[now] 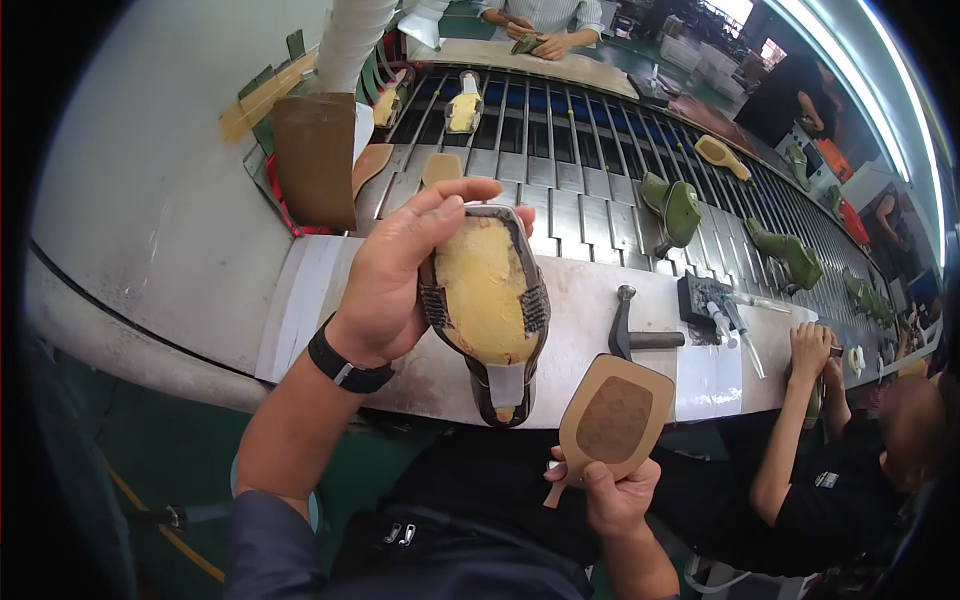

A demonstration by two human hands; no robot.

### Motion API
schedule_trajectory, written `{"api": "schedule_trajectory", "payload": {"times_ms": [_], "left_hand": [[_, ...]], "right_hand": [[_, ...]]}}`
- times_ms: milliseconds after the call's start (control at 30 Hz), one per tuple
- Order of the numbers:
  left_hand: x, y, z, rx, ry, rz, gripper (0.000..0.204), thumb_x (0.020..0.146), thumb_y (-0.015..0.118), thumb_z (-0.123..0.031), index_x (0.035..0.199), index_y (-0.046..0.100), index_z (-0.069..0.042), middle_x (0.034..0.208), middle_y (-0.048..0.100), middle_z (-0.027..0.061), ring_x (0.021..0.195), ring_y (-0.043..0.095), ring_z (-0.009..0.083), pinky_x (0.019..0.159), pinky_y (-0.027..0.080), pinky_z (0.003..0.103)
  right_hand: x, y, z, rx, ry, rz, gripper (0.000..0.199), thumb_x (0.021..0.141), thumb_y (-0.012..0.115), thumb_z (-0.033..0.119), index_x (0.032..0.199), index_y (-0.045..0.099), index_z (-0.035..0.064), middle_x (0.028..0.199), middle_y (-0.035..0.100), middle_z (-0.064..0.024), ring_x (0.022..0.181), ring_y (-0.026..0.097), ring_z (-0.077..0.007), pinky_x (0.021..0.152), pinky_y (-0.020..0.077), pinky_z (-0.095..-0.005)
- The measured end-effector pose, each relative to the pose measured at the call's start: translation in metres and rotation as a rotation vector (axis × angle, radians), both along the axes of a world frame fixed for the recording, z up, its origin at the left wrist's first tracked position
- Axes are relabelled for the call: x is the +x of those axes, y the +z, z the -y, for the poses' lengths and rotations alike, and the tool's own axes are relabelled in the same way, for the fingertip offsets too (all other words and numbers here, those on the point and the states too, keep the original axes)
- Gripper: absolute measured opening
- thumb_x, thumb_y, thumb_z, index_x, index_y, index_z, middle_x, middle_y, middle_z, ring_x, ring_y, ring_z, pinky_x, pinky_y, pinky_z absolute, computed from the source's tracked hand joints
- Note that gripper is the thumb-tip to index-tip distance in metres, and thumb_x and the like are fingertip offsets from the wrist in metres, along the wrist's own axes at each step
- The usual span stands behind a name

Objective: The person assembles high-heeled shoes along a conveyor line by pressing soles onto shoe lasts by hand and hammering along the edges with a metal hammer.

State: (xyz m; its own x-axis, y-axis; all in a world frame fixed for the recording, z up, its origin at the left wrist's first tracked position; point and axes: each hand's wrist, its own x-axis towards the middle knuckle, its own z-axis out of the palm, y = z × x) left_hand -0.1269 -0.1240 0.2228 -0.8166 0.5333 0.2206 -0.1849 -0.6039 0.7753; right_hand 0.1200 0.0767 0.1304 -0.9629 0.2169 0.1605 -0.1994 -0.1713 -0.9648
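My left hand (390,270) is wrapped round a dark shoe upper (488,290), bottom side up. A yellowish coating covers its underside, with rough black patches on both sides and a pale strip at the narrow end. My right hand (622,495) grips a tan shoe sole (655,400) by its narrow end, with a brown textured panel in its middle. The sole is tilted beside the upper, the two apart. On the bench right of them lies a hammer (645,340).
Beyond the bench (580,295) runs a roller conveyor (540,185) carrying green shoes (680,212), another upper (464,105) and a loose sole (722,155). A black block (697,297) with syringe-like applicators stands at right. A co-worker (840,480) sits close on the right; a white duct (350,45) hangs at left.
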Motion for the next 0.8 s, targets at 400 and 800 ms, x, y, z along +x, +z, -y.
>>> {"api": "schedule_trajectory", "payload": {"times_ms": [400,800], "left_hand": [[0.034,-0.004,0.008,-0.034,-0.188,-0.185,0.055,0.110,0.058,-0.046,0.141,0.054,0.000,0.139,0.065,0.0337,0.128,0.068,0.0389,0.106,0.058,0.051],[0.047,-0.002,0.013,-0.095,-0.163,-0.335,0.068,0.086,0.087,-0.029,0.138,0.053,0.001,0.139,0.064,0.0342,0.131,0.066,0.0388,0.111,0.054,0.053]], "right_hand": [[-0.065,0.078,0.041,-0.167,0.311,0.117,0.033,0.112,0.058,0.018,0.123,0.070,-0.0108,0.107,0.079,-0.0201,0.091,0.079,-0.0228,0.079,0.0655,-0.0340],[-0.064,0.078,0.051,-0.075,0.242,0.060,0.030,0.109,0.062,0.014,0.121,0.073,-0.0110,0.099,0.081,-0.0190,0.087,0.080,-0.0230,0.076,0.0662,-0.0338]]}}
